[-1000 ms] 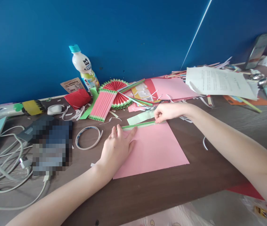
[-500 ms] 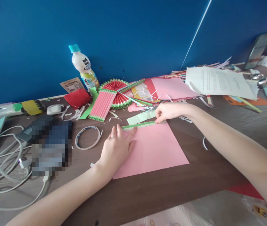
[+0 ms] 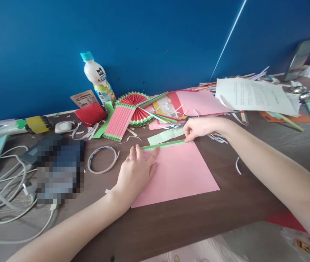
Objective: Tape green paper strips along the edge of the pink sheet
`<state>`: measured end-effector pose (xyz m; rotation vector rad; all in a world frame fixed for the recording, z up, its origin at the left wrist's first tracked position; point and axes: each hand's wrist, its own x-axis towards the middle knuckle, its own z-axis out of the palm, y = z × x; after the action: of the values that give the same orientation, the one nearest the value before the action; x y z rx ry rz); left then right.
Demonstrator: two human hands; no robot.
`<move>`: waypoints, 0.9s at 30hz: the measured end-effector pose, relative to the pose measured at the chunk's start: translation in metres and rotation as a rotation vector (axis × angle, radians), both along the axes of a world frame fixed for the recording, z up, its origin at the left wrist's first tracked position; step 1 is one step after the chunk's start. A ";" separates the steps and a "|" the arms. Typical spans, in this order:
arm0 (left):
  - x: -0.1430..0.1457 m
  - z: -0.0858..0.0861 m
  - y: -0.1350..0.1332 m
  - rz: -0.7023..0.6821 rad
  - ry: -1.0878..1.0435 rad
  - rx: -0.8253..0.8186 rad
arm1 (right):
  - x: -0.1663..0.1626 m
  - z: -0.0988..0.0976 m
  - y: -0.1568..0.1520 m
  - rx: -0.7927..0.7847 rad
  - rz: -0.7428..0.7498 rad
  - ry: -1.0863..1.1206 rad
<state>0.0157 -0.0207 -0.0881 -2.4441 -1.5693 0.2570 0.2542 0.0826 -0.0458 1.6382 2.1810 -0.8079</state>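
A sheet of pink paper (image 3: 179, 171) lies flat on the table, with a narrow green and white paper strip (image 3: 168, 145) along its far edge. My left hand (image 3: 137, 169) rests on the sheet's left side, fingers apart and tips at the strip's left end. At the right end of that edge, my right hand (image 3: 195, 128) has its fingers closed in a pinch on the strip; its fingertips partly hide the corner. Just behind lies a pale green paper piece (image 3: 163, 136), partly behind my right hand.
Behind are a pleated red and green paper fan (image 3: 135, 100), a pleated pink paper piece (image 3: 119, 122) and a bottle (image 3: 98, 78). A tape-like ring (image 3: 102, 171), white cables (image 3: 0, 203) and a blurred-out dark object (image 3: 62, 167) lie left. Printed paper (image 3: 253, 96) is at right.
My right hand has slid slightly to the right along the strip, to the far corner of the pink paper. My left hand has stayed in place.
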 end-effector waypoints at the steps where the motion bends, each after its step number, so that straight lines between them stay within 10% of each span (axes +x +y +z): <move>1: 0.000 0.000 0.000 -0.002 0.003 0.003 | 0.000 0.001 -0.001 0.000 -0.011 -0.014; 12: 0.000 0.003 -0.001 -0.012 -0.019 0.038 | 0.001 0.012 -0.005 -0.060 -0.082 -0.083; 27: -0.010 -0.006 0.015 -0.326 -0.185 0.030 | -0.036 -0.019 -0.016 0.289 0.054 0.064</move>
<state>0.0052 -0.0059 -0.0939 -2.7127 -1.1967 -0.0502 0.2181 0.0669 -0.0645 1.6925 2.4712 -0.5574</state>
